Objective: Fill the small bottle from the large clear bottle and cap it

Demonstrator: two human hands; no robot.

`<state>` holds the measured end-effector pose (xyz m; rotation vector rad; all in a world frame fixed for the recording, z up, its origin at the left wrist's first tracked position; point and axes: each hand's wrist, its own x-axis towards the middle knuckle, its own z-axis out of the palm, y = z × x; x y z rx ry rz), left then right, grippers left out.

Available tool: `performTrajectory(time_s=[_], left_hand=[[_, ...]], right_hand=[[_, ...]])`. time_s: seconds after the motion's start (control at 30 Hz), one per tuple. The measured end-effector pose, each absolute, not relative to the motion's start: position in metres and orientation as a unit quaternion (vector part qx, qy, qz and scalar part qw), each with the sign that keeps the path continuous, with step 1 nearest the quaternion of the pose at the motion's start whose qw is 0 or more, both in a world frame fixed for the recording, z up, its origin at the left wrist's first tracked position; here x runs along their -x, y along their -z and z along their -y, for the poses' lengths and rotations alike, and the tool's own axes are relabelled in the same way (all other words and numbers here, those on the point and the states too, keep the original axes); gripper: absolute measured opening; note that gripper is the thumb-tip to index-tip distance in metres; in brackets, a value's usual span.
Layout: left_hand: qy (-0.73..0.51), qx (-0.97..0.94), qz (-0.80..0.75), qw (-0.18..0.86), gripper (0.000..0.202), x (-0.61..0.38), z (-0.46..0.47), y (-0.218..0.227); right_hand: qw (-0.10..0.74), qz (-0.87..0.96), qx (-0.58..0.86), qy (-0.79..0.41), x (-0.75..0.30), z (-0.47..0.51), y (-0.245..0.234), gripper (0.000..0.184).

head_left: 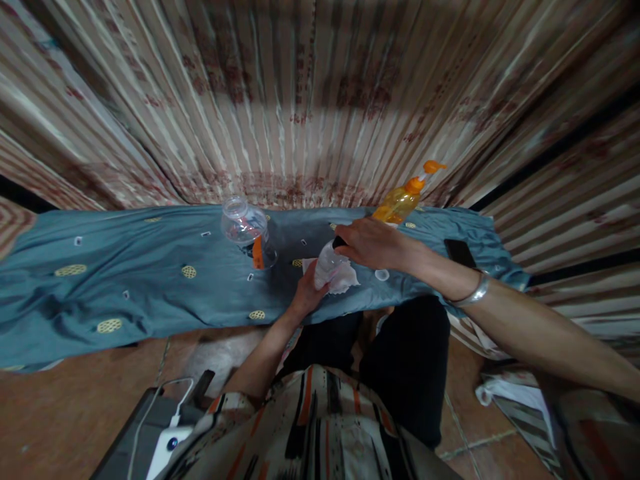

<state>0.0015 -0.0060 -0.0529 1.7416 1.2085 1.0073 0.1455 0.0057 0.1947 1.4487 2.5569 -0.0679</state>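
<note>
My left hand (307, 293) is closed around the lower left side of a small translucent container (327, 263), which leans on the cloth-covered surface. Crumpled white tissue (347, 279) shows under and beside it. From the right, my right hand (373, 243) reaches over the container's upper end, its fingers closed on a small black object (339, 243). Whether that black piece is a cap or something separate, I cannot tell. Near my right wrist lies a small round clear disc (382, 275). Just beyond the right hand is an orange pump bottle (400, 202) with yellow-orange contents.
A clear wide-mouthed plastic jar (245, 227) with an orange label stands to the left. On the right lies a dark phone (459, 253). Blue patterned cloth (160, 280) covers the surface, and a pleated curtain (300, 100) hangs behind. A white device (167, 450) with a cable is lower left.
</note>
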Motion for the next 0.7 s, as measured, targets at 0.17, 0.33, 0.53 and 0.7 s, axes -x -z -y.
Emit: performTrajectory(time_s=[0.17, 0.33, 0.53, 0.7], left_hand=[[-0.396, -0.681, -0.485, 0.379, 0.064, -0.002, 0.005, 0.054], [-0.399, -0.689, -0.487, 0.358, 0.064, -0.002, 0.003, 0.049], [-0.394, -0.683, -0.48, 0.384, 0.09, 0.0, 0.005, 0.036], [-0.439, -0.666, -0.469, 0.379, 0.101, -0.001, 0.004, 0.027]], right_hand=[[0.046, -0.855, -0.512, 0.061, -0.15, -0.008, -0.188, 0.03], [-0.037, -0.824, -0.55, 0.134, -0.177, -0.01, -0.17, 0.047], [-0.096, -0.746, -0.641, 0.155, -0.207, 0.002, -0.089, 0.038], [-0.081, -0.726, -0.672, 0.121, -0.191, 0.005, -0.027, 0.04]])
